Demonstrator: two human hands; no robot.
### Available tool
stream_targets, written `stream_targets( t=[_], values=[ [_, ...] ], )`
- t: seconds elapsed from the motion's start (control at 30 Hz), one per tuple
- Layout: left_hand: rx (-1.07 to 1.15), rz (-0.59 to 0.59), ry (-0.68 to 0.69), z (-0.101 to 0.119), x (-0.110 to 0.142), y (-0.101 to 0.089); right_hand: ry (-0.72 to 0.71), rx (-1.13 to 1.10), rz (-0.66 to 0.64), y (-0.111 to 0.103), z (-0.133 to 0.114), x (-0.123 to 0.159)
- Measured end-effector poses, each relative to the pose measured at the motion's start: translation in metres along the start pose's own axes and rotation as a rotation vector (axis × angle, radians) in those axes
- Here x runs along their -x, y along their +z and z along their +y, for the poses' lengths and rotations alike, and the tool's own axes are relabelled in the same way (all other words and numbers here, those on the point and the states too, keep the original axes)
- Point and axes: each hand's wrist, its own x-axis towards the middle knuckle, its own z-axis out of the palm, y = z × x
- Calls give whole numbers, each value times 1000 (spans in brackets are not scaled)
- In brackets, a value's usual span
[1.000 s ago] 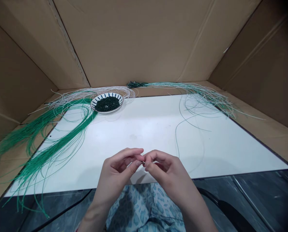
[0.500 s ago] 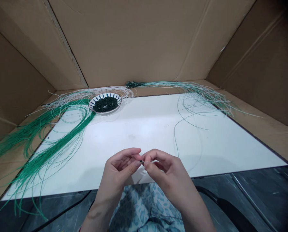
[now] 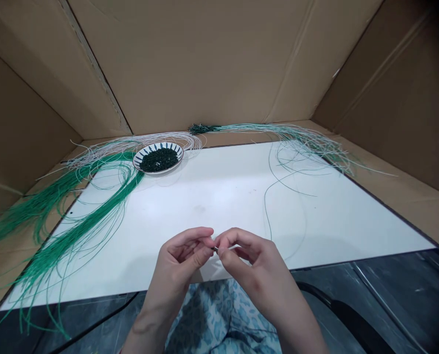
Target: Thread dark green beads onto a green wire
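Near the front edge of the white board, my left hand (image 3: 185, 255) and my right hand (image 3: 247, 253) meet at the fingertips. Each pinches thumb against forefinger. Between them shows a tiny dark piece (image 3: 215, 250), too small to name for sure, and both hands seem closed on it. A faint thin strand may curve away from my right hand; most of what the fingers hold is hidden. Farther back on the left stands a shallow blue-striped dish (image 3: 137, 161) filled with small dark green pieces (image 3: 159, 160).
Green strands (image 3: 90, 219) spread over the board's left side, with white strands (image 3: 123, 142) behind them. A bundle of pale green strands (image 3: 263, 129) with dark tips lies along the back right. Cardboard walls (image 3: 204, 64) enclose the white board (image 3: 219, 196).
The whole view has shifted slightly. Both hands hold nearly the same pose, fingertips still together around the tiny dark piece.
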Motion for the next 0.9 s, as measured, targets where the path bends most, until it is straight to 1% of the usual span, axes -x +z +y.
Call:
stream_targets(
  t=[0.1,0.3,0.47,0.63,0.9],
  values=[
    [0,0,4,0,1,1,-12,9,0,0,1,0],
    [-3,38,0,1,2,4,-27,31,14,1,2,1],
    [-81,101,12,3,3,5,-6,14,10,-1,3,-1],
    [-144,19,9,3,0,-1,33,-38,-46,-3,4,-3],
    [-135,-9,24,2,1,-1,33,-86,-118,-3,10,-9]
  ],
)
